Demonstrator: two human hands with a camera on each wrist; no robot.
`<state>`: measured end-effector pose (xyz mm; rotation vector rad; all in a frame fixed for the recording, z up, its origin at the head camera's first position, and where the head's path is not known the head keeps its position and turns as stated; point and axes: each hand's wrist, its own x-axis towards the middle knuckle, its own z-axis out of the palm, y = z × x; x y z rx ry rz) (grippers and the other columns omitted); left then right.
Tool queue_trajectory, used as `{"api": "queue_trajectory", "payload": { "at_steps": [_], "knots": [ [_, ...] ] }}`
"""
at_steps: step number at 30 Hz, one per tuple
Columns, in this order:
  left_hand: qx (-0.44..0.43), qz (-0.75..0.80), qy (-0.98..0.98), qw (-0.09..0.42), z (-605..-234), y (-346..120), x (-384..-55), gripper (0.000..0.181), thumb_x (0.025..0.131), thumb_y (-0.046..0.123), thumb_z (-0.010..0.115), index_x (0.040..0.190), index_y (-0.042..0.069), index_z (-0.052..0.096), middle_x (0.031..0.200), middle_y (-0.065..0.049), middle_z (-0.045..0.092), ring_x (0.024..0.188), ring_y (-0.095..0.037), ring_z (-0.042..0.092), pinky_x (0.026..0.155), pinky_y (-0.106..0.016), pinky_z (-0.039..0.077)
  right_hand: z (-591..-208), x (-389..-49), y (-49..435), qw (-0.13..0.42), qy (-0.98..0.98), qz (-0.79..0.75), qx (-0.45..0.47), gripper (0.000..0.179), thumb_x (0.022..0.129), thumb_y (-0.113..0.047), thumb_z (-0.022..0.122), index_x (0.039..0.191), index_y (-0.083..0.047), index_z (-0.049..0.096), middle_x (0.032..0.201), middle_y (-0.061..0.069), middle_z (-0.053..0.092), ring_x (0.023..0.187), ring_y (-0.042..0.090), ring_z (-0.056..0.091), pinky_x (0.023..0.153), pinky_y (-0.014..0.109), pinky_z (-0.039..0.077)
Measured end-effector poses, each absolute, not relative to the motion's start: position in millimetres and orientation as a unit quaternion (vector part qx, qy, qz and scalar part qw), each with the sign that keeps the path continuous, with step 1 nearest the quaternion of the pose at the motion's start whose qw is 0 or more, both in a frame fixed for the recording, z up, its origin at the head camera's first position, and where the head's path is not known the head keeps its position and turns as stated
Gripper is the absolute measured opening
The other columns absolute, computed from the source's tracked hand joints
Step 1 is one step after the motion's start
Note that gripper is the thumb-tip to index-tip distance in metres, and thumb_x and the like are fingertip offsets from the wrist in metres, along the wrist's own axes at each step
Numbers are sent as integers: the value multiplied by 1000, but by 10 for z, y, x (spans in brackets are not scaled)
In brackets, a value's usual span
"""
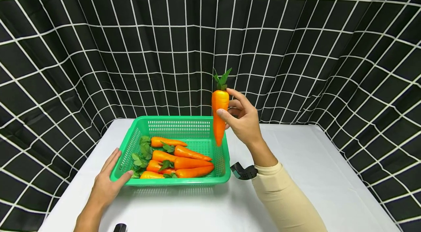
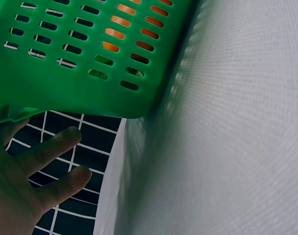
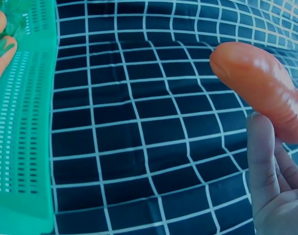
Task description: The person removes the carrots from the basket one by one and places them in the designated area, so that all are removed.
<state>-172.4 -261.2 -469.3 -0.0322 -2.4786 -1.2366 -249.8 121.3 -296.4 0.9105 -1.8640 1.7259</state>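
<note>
Orange tapered carrot, centre frame: upright, tip down; right hand, just rightward, pinches. Straight-fingered left hand touches green plastic basket.

Green slotted basket: no lettering legible on rim or walls.
Upright carrot: no label or number readable.
Lying carrots: none readable.
Black-and-white grid curtain: lines only, no characters legible.
White tablecloth: no text readable.
Black device at right cuff: any marking too small to read.
</note>
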Motion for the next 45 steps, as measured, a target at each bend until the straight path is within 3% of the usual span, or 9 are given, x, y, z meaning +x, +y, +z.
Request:
{"api": "queue_trajectory", "payload": {
  "at_steps": [13, 21, 24, 31, 37, 42, 45],
  "knots": [
    [-11, -438, -879, 190, -4689, -2611, -1698, 76, 86, 24, 73, 151, 13, 35, 156, 2, 26, 140, -17, 19, 108, -58, 18, -3120, -2664, 1493, 249, -672, 623, 313, 59, 83, 7, 71, 137, -6, 52, 94, 17, 64, 68, 22, 66, 46, 34, 54],
    [-4, -436, -879, 193, -4722, -2633, -1678, 76, 86, 26, 73, 151, 13, 36, 156, 2, 27, 140, -17, 20, 109, -57, 19, -2947, -2462, 1507, 252, -686, 618, 289, 56, 81, 16, 66, 133, 9, 47, 92, 24, 62, 67, 16, 63, 45, 32, 53],
    [-4, -437, -879, 193, -4726, -2633, -1678, 76, 86, 26, 73, 151, 13, 35, 156, 2, 27, 140, -21, 20, 109, -57, 18, -2961, -2458, 1537, 255, -694, 614, 277, 55, 81, 14, 67, 133, 8, 48, 92, 24, 62, 67, 17, 62, 45, 31, 53],
    [-6, -436, -878, 196, -4741, -2628, -1685, 76, 86, 25, 73, 150, 11, 36, 156, 1, 27, 140, -14, 19, 110, -53, 18, -3074, -2513, 1608, 249, -706, 611, 258, 56, 82, 13, 68, 134, 7, 48, 92, 22, 62, 67, 16, 63, 46, 33, 54],
    [-7, -437, -878, 194, -4738, -2615, -1690, 75, 86, 24, 73, 150, 12, 36, 156, 2, 27, 140, -14, 19, 110, -51, 18, -3262, -2680, 1695, 242, -699, 630, 237, 58, 83, 7, 70, 137, -4, 52, 95, 21, 62, 69, 19, 65, 45, 33, 54],
    [-14, -431, -879, 204, -4722, -2602, -1699, 74, 86, 24, 73, 150, 12, 37, 155, 0, 29, 139, -13, 21, 111, -43, 18, -3347, -2751, 1733, 240, -701, 636, 216, 57, 84, 2, 72, 137, -9, 54, 93, 20, 62, 66, 20, 63, 45, 35, 54],
    [-17, -429, -879, 209, -4714, -2594, -1701, 74, 86, 23, 73, 149, 11, 38, 155, -3, 30, 138, -10, 21, 110, -31, 17, -3412, -2807, 1754, 230, -701, 644, 202, 57, 85, -1, 72, 138, -10, 53, 92, 21, 62, 66, 20, 63, 45, 35, 54]
  ]
}}
